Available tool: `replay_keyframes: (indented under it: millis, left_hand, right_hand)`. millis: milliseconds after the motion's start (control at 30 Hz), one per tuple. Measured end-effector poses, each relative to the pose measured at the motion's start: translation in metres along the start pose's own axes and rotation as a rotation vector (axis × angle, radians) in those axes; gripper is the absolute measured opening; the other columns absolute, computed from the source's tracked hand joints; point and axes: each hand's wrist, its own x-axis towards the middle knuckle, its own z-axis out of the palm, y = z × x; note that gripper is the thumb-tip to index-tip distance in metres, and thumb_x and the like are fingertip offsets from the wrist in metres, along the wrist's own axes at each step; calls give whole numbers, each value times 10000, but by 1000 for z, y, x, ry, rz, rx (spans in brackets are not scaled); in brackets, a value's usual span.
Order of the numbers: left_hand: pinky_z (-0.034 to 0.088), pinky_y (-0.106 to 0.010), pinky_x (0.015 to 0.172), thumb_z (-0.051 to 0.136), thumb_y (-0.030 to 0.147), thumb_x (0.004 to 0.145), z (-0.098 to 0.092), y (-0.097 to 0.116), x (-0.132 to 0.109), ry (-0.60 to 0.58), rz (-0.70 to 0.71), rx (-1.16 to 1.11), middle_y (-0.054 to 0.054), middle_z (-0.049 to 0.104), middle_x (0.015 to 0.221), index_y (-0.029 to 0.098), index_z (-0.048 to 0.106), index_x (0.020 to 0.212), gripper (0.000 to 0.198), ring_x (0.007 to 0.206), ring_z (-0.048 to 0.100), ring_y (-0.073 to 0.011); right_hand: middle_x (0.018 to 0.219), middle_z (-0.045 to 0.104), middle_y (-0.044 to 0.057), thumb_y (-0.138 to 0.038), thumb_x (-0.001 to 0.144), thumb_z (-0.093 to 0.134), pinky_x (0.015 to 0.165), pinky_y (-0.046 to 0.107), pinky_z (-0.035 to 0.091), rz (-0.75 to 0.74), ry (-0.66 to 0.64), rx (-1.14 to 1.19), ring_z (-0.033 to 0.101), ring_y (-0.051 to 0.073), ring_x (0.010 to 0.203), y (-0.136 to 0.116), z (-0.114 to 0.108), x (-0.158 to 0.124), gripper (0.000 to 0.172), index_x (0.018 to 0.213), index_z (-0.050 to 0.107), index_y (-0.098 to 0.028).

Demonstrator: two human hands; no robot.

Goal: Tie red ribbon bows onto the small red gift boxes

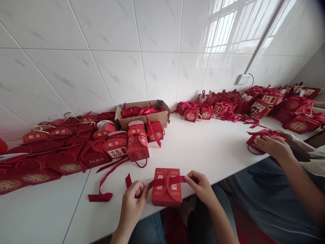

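A small red gift box (166, 189) with gold characters stands at the near edge of the white counter (203, 149). A red ribbon (162, 182) runs across its top. My left hand (132, 203) pinches the ribbon's left end, just left of the box. My right hand (201, 186) pinches the ribbon's right end at the box's upper right corner. Both hands are closed on the ribbon, which is stretched between them.
Loose ribbon (104, 189) lies left of the box. Finished red boxes (127, 142) cluster behind, with flat red bags (50, 152) at far left and a cardboard carton (142, 115) of ribbons. More boxes (254, 101) line the wall. Another person's hands (274, 144) hold a red box at right.
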Motion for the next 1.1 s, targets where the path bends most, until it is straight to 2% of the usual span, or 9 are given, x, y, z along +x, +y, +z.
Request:
replay_keyframes:
  millis: [167, 267, 333, 400, 533, 667, 867, 1033, 1100]
  left_hand:
    - [400, -238, 632, 568, 344, 821, 3, 5, -4, 71, 82, 49, 11, 483, 666, 224, 408, 638, 271, 644, 485, -156]
    - [408, -332, 833, 653, 320, 753, 3, 11, -7, 362, 170, 120, -56, 574, 893, 233, 487, 792, 191, 906, 550, -239]
    - [390, -360, 866, 666, 299, 742, 1, 13, -14, 462, 207, 150, -61, 584, 877, 234, 523, 824, 177, 903, 553, -253]
    - [417, -326, 777, 622, 291, 783, -1, 12, -25, 329, 193, 108, -42, 596, 773, 239, 579, 800, 70, 772, 565, -226]
    - [433, -302, 692, 528, 333, 847, 1, 10, -42, -42, 4, -24, -51, 644, 712, 255, 693, 911, 194, 710, 582, -232]
    - [417, -350, 740, 450, 379, 882, 8, 11, -38, -162, -91, -10, -60, 646, 665, 264, 701, 1020, 309, 686, 580, -250]
    - [424, -385, 844, 445, 507, 867, 14, 6, -29, -11, -226, -193, -79, 671, 968, 274, 660, 1058, 370, 948, 588, -277]
    - [468, -355, 854, 482, 573, 841, 10, 5, -17, 172, -406, -730, -61, 591, 1204, 292, 531, 1226, 479, 1132, 532, -249]
    - [498, -321, 806, 539, 528, 830, 3, 9, -9, 209, -444, -971, -44, 600, 1194, 317, 507, 1260, 480, 1090, 556, -216]
  right_hand:
    - [626, 538, 6, -517, 812, 566, 596, 277, 398, -40, -34, -79, 479, 155, 615, -2, -3, 15, 359, 672, 601, -188]
    - [863, 608, 65, -500, 791, 593, 760, 340, 435, -171, 198, -176, 538, 218, 835, -9, -5, 14, 298, 824, 643, -208]
    - [963, 605, 85, -498, 786, 598, 808, 365, 426, -210, 391, -203, 531, 244, 922, -13, -6, 6, 306, 894, 636, -214]
    - [824, 607, 65, -500, 819, 559, 709, 332, 433, -146, 403, -174, 545, 219, 790, -16, -7, -8, 307, 816, 625, -201]
    - [532, 492, -7, -539, 867, 477, 494, 259, 347, 73, 51, -29, 446, 134, 504, -12, 1, -34, 411, 768, 635, -173]
    - [477, 491, -32, -580, 877, 434, 426, 227, 288, 175, -104, 68, 394, 100, 415, -4, 16, -42, 451, 922, 622, -172]
    - [412, 499, -52, -665, 865, 343, 394, 220, 288, 328, -100, 209, 389, 111, 357, -6, 27, -37, 570, 1080, 557, -183]
    - [566, 510, -33, -647, 845, 424, 401, 230, 240, 298, 45, 544, 291, 61, 379, -6, 32, -27, 494, 688, 544, -195]
    - [708, 546, -14, -597, 840, 489, 409, 237, 284, 245, 136, 647, 323, 63, 417, -6, 33, -22, 415, 732, 576, -206]
